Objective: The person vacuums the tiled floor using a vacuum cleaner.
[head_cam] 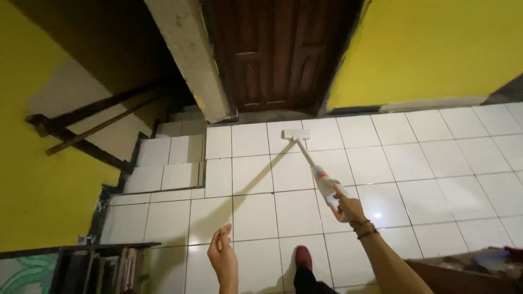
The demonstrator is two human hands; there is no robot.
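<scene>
Floor (425,158): glossy white ceramic tiles, smooth, catching a bright glare spot.
Stick vacuum (321,177): smooth white plastic body, orange trim, slim pale tube.
Door (275,51): dark brown wood, panelled, dull sheen.
Walls (430,49): matt yellow paint.
Pillar (190,54): rough, bare plaster, scuffed.
Bracelets (364,227): dark beads, on the right wrist.

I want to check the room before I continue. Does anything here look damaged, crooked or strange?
Yes. On the left yellow wall a large patch is bare of paint, and dark wooden poles lean across it at an angle. The white floor tiles look whole and unspilled where the stick vacuum in the right hand reaches.
</scene>
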